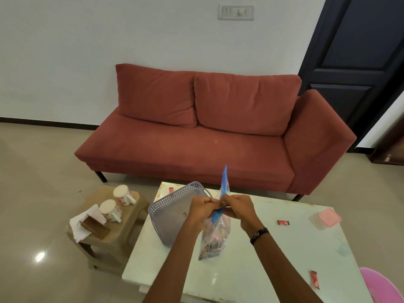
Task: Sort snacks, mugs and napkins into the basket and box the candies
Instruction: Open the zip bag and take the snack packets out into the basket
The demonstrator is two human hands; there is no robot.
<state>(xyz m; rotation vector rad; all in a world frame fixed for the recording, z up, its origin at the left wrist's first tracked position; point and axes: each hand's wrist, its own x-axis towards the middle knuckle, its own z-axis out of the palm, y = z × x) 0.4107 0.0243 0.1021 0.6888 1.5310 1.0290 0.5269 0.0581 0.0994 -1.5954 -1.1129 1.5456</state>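
Here both hands work the blue zip strip of a clear snack bag (215,235) that stands near the middle of the worktop (273,254), just beside the grey perforated basket (172,206). The left hand (202,207) pinches the strip from one side and the right hand (237,207) pinches it from the other, so each grip is closed on the bag's top.

To do this well, I would keep the pinches close together on the strip and keep the bag's base planted, so the contents do not spill.

The bag stands well in from every worktop edge. The basket sits at the left edge, tilted, and could tip off that side. Red candies lie near the right edge (283,222), the near right corner (314,279) and the far left corner (171,190); the pink-lidded box (329,217) sits by the right edge. Mugs (110,209) and napkins (79,226) wait on the stool (122,241) beyond the left edge.
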